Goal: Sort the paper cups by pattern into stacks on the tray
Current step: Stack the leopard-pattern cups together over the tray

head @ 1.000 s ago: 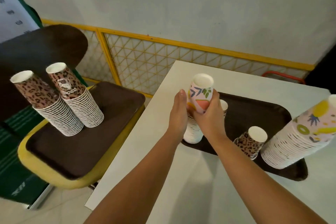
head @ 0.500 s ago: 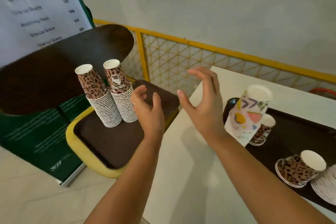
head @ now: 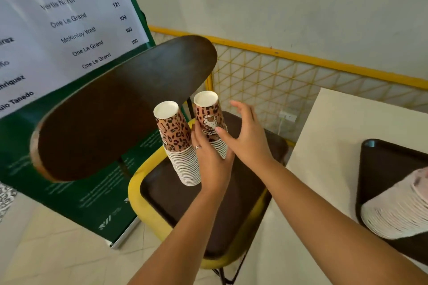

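Both hands at the right leopard-print cup stack (head: 209,122)
Left hand (head: 212,159) cups its side; right hand (head: 245,136) spread, touching; tray (head: 162,194) rim near.

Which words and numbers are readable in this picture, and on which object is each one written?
All on the white poster, top to bottom:
"McKinley Exchange" "126"
"Vertis North" "121"
"One Le Grand" "109"
"McKinley West" "103"
"One Le Grand" "100"
"One Le Grand", no number seen
Top row: "130"; its name is cut off.
Left edge names are cut off.
Green banner: small print too blurred.
Right leopard cup stack: logo lettering too blurred.
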### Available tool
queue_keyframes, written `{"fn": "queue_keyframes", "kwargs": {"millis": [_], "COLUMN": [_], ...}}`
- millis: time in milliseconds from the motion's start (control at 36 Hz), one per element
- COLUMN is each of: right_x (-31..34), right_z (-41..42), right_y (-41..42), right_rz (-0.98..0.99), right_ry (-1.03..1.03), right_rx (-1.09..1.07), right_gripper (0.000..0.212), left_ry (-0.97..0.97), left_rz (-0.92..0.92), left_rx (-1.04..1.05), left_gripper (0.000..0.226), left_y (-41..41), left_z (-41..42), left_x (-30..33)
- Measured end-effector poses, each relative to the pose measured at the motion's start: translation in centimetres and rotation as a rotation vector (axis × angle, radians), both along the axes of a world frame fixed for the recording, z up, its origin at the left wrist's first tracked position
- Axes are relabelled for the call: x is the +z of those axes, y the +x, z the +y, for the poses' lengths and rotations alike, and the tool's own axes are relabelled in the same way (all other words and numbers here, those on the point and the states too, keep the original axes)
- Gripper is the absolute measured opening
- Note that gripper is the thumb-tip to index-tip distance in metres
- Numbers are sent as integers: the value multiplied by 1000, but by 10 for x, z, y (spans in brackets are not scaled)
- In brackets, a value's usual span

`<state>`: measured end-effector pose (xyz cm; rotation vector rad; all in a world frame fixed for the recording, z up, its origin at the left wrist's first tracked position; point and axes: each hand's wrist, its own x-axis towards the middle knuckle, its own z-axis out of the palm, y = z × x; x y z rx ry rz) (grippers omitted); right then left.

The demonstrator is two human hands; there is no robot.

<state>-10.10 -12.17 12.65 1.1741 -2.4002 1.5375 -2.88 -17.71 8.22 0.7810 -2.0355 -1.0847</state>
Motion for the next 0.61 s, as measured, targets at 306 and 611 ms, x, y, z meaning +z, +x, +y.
{"fn": "queue_keyframes", "kwargs": {"millis": [306, 611], "right_x": [-13, -17], "right_z": [-49, -32], "right_y": [-12, -11], "right_rz": [-115, -169], "right_ry": [-5, 0], "right_rx": [-82, -165], "right_gripper": [68, 74], "left_ry": [-44, 154], "left_rz": [25, -91], "left_rx": [-112, -110], "left_gripper": [100, 90], "left_y": [-5, -18], "left_z": [-24, -33], "left_x": [-22, -50]}}
